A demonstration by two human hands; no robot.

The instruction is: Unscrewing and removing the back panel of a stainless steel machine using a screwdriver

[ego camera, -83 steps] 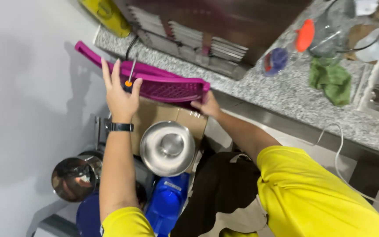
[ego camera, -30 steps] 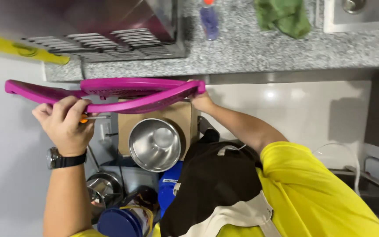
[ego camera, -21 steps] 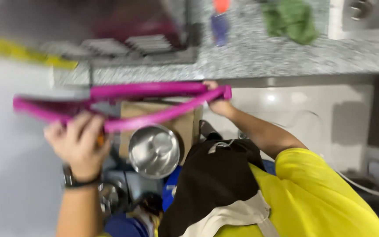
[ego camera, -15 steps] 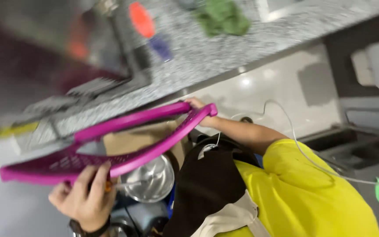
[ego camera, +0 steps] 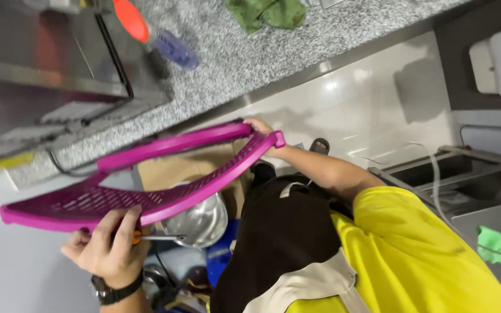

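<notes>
Gripping magenta slotted tray (ego camera: pixel 146 191), both hands

Magenta slotted plastic tray (ego camera: pixel 146 188): smooth, semi-gloss, perforated base.
Round steel bowl (ego camera: pixel 201 217): polished metal, mirror-bright.
Grey speckled stone counter (ego camera: pixel 297 52): granite look, polished.
Boxy steel appliance (ego camera: pixel 36 64): brushed metal, dull sheen.
Green crumpled cloth (ego camera: pixel 265 11): soft, matt.
Brown cardboard box (ego camera: pixel 187 168): matt paper.
White wall panel (ego camera: pixel 343 113): glossy, reflective.
</notes>
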